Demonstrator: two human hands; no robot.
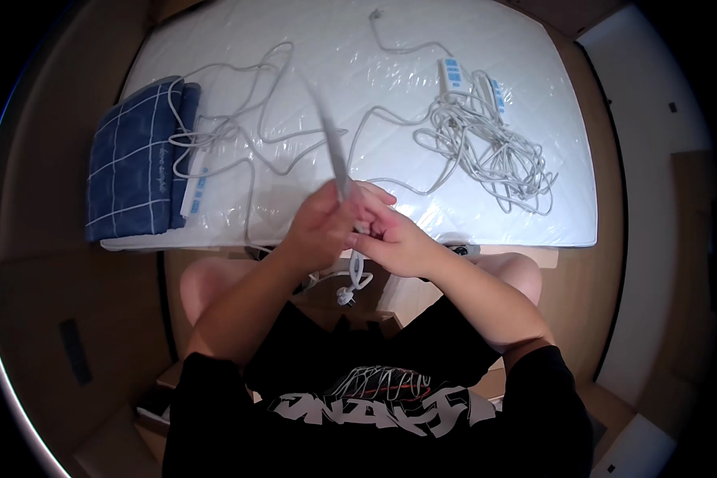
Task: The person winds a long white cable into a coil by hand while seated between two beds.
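My left hand (317, 227) and my right hand (402, 243) meet in front of me, just beyond my knees. Between them they grip a white power cord (357, 265), fingers closed around it. One stretch of the cord rises past my left hand as a motion-blurred streak (333, 143). Below my hands a short loop hangs down, ending in a white plug (346, 295) with metal prongs. How the cord runs between my fingers is partly hidden.
A plastic-covered white mattress (295, 191) lies ahead. On it, tangled grey-white cord (486, 151) spreads by two power strips (452, 76) at right. Looser cord loops (275, 131) lie at left, near a third power strip (193, 191) beside a folded blue checked cloth (131, 167).
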